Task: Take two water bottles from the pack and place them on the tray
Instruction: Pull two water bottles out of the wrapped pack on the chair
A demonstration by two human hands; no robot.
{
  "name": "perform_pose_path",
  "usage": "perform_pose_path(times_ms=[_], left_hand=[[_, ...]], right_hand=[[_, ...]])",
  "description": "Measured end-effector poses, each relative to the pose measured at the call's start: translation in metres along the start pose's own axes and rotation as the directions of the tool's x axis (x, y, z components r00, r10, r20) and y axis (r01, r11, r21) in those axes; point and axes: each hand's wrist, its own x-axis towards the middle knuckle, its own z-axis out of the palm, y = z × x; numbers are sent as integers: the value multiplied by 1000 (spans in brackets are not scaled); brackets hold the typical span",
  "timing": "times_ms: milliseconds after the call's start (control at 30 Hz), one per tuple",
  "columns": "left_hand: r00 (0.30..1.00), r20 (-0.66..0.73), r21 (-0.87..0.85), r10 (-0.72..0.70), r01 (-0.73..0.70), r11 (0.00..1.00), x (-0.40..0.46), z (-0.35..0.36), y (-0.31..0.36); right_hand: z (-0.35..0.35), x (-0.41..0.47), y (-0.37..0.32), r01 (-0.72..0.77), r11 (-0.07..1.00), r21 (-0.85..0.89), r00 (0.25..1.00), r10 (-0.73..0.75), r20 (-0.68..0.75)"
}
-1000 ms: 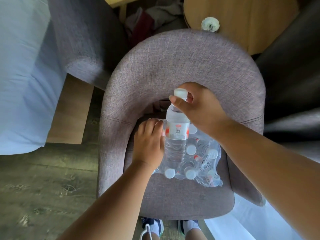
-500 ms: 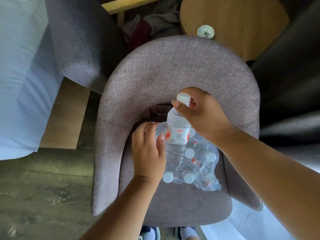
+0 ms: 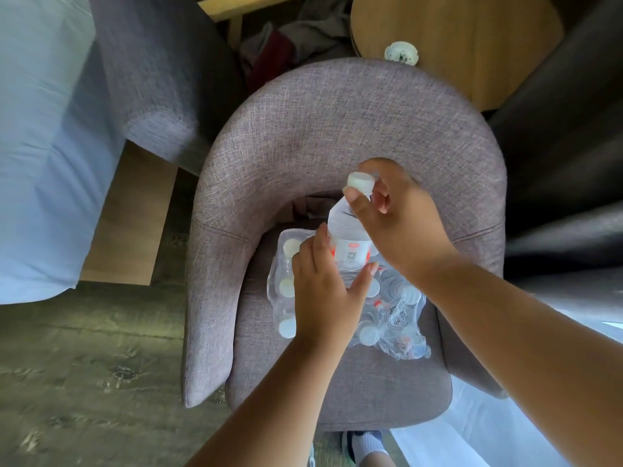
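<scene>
we're pulling the first bottle [image 3: 349, 241] from the pack [image 3: 397, 318]: right hand [image 3: 401, 224] fingers pinching its neck, left hand [image 3: 323, 294] fingers wrapping its body. next we're needing the tray, not in view.

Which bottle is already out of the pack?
The upright bottle with the red-and-white label: the right hand pinches its neck and the left hand grips its body. The others sit in the pack, only caps showing.
</scene>
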Motion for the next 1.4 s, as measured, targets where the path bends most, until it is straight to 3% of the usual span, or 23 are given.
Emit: perform_pose_path(times_ms=[100,167,300,467,633,733,933,1200,1400], left_hand=[[1000,0,-25,-1,1,1000,1,0,1],[1000,-11,-29,7,-7,1000,1,1,1],[1000,-30,-20,-6,5,1000,-1,4,1],[998,-11,-75,-56,55,996,-1,2,3],[997,-6,-94,-74,73,993,-1,3,4],[997,-9,-94,-76,75,993,-1,3,4],[997,9,-134,-81,82,988,1,-1,9],[974,84,-453,-210,225,863,11,-3,7],[966,99,-512,-239,255,820,15,-6,11]], right_hand=[[-5,-29,6,-46,999,11,991,47,-128],[-5,-50,17,-44,996,-78,990,33,-138],[5,-84,43,87,934,-346,996,-84,23],[18,-101,67,183,847,-498,957,-39,286],[36,-96,63,159,773,-615,963,17,270],[38,-93,64,159,789,-593,970,-13,243],[13,-91,63,334,836,-435,936,-237,262],[-64,-62,35,288,939,-188,905,-202,375],[-88,-13,12,142,989,-43,896,-110,430]])
